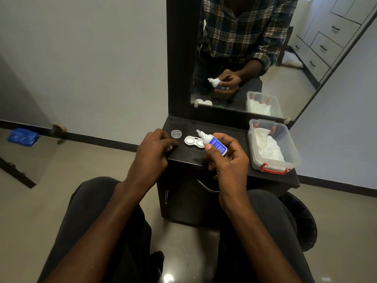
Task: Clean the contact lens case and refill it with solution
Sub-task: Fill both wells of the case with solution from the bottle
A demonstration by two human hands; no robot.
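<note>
Gripping the solution bottle between thumb and curled fingers, the right hand holds it tilted above the dark vanity shelf, nozzle pointing up and left. The nozzle is uncapped. The bottle carries a blue label with white print (too small to read; no brand can be made out). Directly behind the bottle, the white contact lens case lies flat on the shelf with both wells open; the right well is partly hidden by the bottle.

The left hand rests at the shelf's left front edge, fingers curled down over a small white object; whether it grips that object cannot be told. The two hands are apart, with the case between them. A clear round cap sits on the shelf just beyond the left hand's fingertips, near the case.

At the shelf's right end stands a clear plastic box with red latches, holding white tissue. The mirror behind reflects the bottle, the case and the box.
</note>
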